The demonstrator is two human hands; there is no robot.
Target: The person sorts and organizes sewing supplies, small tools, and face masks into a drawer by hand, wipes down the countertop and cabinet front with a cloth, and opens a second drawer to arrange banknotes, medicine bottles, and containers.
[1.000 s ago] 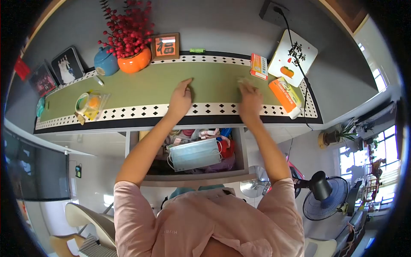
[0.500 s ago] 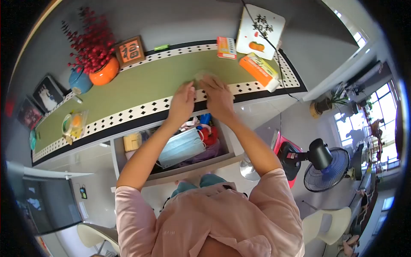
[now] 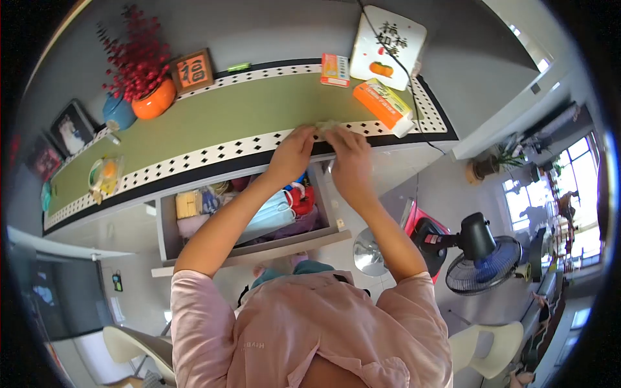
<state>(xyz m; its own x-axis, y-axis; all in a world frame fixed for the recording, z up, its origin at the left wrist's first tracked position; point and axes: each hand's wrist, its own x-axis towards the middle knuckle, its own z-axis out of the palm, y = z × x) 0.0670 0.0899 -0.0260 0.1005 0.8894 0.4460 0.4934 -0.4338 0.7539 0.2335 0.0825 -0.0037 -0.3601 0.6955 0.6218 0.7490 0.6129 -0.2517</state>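
My left hand (image 3: 294,155) is over the front edge of the green runner (image 3: 246,103), its fingers pressed together. Beside it, my right hand (image 3: 351,158) is bent in a pinch. At the fingertips of both hands there is a small, pale, see-through thing (image 3: 328,124), too blurred to name. Below the hands a drawer (image 3: 259,251) is pulled out, with a light blue face mask (image 3: 268,218), a red item (image 3: 302,199) and a yellowish block (image 3: 189,204) inside.
Two boxes, one small (image 3: 335,70) and one orange and yellow (image 3: 383,105), lie before a white board (image 3: 390,42) with a black cable. At left are an orange vase (image 3: 154,100), a framed sign (image 3: 193,71) and a tape roll (image 3: 97,173). A fan (image 3: 482,262) stands at right.
My right hand has moved in beside my left hand, with the pale thing at its fingertips. Both hands are now nearer the runner's front edge. The camera view has turned and shifted.
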